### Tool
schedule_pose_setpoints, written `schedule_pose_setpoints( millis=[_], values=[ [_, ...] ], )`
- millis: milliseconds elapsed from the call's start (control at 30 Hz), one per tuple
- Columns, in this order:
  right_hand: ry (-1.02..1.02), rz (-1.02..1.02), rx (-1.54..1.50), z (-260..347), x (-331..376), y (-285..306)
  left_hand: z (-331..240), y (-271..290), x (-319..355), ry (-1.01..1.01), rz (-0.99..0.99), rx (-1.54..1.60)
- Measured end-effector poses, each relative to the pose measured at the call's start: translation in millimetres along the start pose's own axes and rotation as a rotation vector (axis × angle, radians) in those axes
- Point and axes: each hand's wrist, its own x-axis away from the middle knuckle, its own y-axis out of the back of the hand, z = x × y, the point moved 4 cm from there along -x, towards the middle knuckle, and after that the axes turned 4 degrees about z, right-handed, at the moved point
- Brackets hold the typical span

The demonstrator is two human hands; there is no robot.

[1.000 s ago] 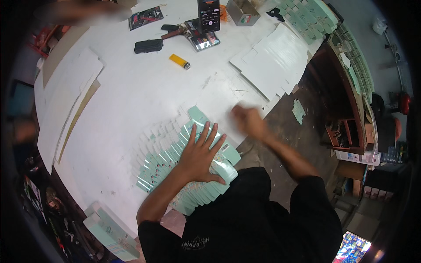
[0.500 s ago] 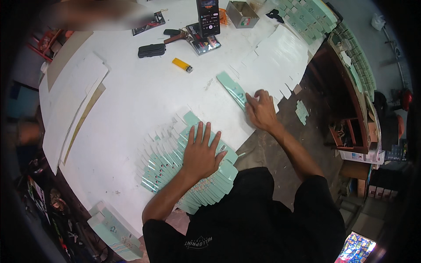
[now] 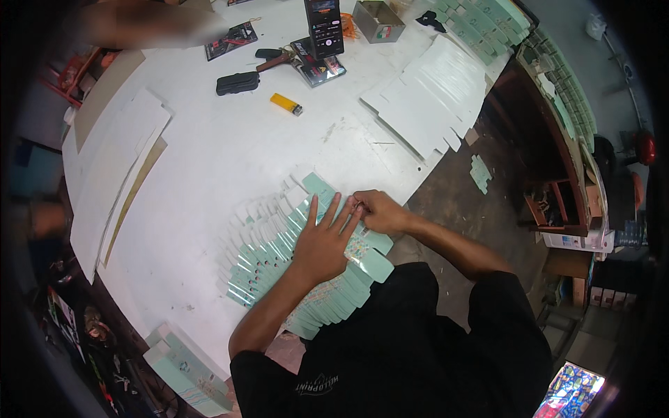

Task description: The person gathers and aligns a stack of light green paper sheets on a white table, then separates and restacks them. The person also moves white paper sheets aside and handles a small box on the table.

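Observation:
A fanned row of flat mint-green and white carton blanks [image 3: 265,258] lies on the white table [image 3: 209,153] near its front edge. My left hand [image 3: 322,240] rests flat on top of the fan, fingers spread. My right hand [image 3: 376,211] sits at the fan's right end, fingertips pinching the edge of the top blank beside my left fingertips.
A stack of white blanks [image 3: 432,97] lies at the right of the table, and white sheets [image 3: 115,174] lie at the left. A yellow lighter [image 3: 286,104], a black pouch [image 3: 237,83], a phone [image 3: 323,26] and a small box [image 3: 377,21] sit at the back. More green blanks [image 3: 185,369] lie below left.
My right hand brought a green blank from the right side of the table onto the fan's end. The left hand stayed pressed on the fan.

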Motion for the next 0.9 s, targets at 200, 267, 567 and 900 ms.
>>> schedule_pose_setpoints(
  millis=[200, 267, 567, 900],
  values=[
    [-0.029, -0.817, 0.956, -55.1, 15.5, 141.8, 3.9, 26.2, 3.5, 0.002, -0.109, 0.315],
    [0.002, -0.682, 0.448, -12.7, 16.7, 121.6, 6.4, 19.2, 2.6, 0.063, -0.133, 0.278],
    [0.089, -0.468, 0.758, 17.7, 5.8, 68.8, -1.0, 12.4, 3.2, 0.13, -0.16, 0.218],
    [-0.006, -0.162, 0.149, 9.7, -3.9, 51.6, 1.2, 21.7, 2.4, 0.107, 0.069, 0.195]
  ],
)
